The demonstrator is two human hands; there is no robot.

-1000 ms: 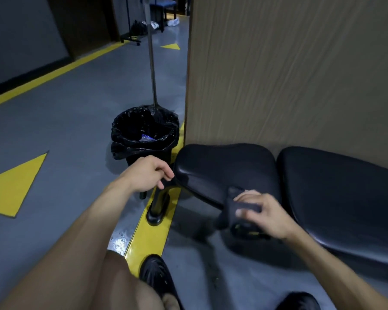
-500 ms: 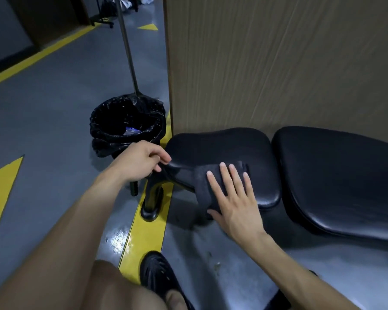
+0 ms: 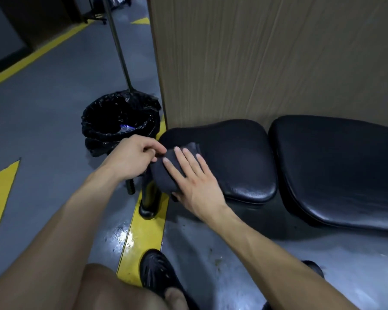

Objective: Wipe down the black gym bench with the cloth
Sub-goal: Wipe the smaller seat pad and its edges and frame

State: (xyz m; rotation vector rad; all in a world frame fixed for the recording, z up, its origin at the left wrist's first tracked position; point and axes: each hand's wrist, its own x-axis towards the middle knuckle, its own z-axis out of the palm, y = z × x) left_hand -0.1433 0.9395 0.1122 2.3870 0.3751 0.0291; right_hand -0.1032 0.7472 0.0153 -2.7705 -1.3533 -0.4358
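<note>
Place: gym floor, indoors
Equipment: black padded bench point(image 3: 300, 162) in two cushioned sections, on a metal leg point(image 3: 150, 198)
Floor point(image 3: 45, 121): grey coated, with yellow lines point(image 3: 143, 233) and triangle markings point(image 3: 0, 193)
Upkeep: lined bin point(image 3: 119, 124) with a pole point(image 3: 118, 43) standing in it
Backdrop: wood-grain panel point(image 3: 267, 57) behind the bench

A wooden panel point(image 3: 267, 59) stands tight behind the bench point(image 3: 240, 153); a lined bin point(image 3: 119, 124) crowds its left end; the floor point(image 3: 267, 260) in front lies open.
</note>
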